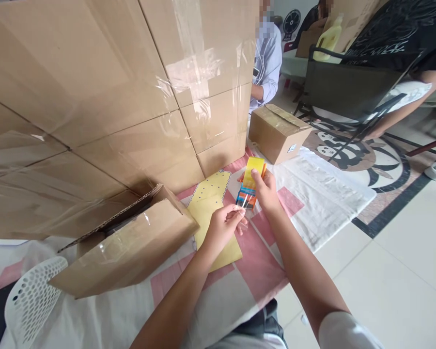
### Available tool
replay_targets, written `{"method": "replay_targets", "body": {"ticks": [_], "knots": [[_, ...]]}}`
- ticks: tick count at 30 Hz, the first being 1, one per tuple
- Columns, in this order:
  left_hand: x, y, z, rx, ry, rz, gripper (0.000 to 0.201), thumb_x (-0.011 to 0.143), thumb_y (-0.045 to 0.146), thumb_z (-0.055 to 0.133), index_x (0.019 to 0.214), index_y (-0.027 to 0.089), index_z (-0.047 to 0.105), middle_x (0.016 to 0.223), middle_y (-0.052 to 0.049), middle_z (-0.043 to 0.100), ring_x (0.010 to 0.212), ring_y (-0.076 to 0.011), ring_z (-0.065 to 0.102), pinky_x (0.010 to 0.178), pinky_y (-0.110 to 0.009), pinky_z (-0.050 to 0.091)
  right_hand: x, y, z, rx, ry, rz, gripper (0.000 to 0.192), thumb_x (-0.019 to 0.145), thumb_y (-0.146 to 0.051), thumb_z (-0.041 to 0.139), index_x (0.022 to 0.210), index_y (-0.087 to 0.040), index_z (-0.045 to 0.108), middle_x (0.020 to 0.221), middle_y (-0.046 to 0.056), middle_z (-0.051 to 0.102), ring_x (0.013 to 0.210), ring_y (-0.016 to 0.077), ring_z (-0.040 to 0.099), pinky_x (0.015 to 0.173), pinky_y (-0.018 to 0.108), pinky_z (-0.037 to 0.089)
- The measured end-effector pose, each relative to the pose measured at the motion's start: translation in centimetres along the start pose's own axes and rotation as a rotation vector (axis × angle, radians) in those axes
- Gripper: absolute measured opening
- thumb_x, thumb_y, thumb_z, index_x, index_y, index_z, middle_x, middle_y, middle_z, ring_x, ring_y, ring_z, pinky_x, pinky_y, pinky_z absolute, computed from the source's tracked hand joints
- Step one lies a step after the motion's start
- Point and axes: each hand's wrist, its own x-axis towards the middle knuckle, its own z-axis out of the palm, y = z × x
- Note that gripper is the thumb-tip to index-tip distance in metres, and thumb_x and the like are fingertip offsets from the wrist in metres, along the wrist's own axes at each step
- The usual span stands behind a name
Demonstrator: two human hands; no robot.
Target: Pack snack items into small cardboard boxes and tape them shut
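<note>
My right hand (pixel 265 188) is closed around a small flat packet (pixel 255 166), yellow at the top with orange and blue printing lower down. The thumb presses on the packet's yellow face. Just below its lower end, my left hand (pixel 225 224) is pinched shut at a thin whitish or clear piece, too small to make out. Under my hands a yellow sheet (pixel 218 257) lies on the table, and its far part is wavy-edged with dark dots.
The table has a pink-and-white cloth (pixel 261 271). Stacked cardboard boxes (pixel 123 87) wall off its far side. An open carton (pixel 134 252) stands at left, a smaller box (pixel 278 133) at the far right. A white perforated chair back (pixel 36 300) is lower left. Other people sit beyond.
</note>
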Motion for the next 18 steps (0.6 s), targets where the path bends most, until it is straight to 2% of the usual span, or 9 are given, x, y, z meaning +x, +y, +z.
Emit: {"method": "replay_targets", "body": {"ticks": [7, 18], "knots": [[0.1, -0.4, 0.1, 0.048, -0.010, -0.005, 0.032, 0.089, 0.047, 0.064, 0.092, 0.015, 0.067, 0.073, -0.004, 0.069, 0.048, -0.0108, 0.058, 0.048, -0.023, 0.049, 0.5, 0.1, -0.5, 0.124, 0.038, 0.024, 0.024, 0.090, -0.045, 0.065, 0.081, -0.023, 0.065, 0.068, 0.002, 0.068, 0.070, 0.0202, 0.070, 0.068, 0.034, 0.060], [-0.7, -2.4, 0.3, 0.118, -0.041, -0.040, 0.030, 0.092, 0.046, 0.060, 0.089, 0.017, 0.066, 0.073, -0.002, 0.070, 0.043, -0.0086, 0.053, 0.048, -0.023, 0.044, 1.9, 1.1, -1.5, 0.196, 0.176, 0.114, 0.023, 0.085, -0.041, 0.065, 0.078, -0.019, 0.065, 0.067, 0.003, 0.068, 0.063, 0.0198, 0.069, 0.064, 0.035, 0.060]]}}
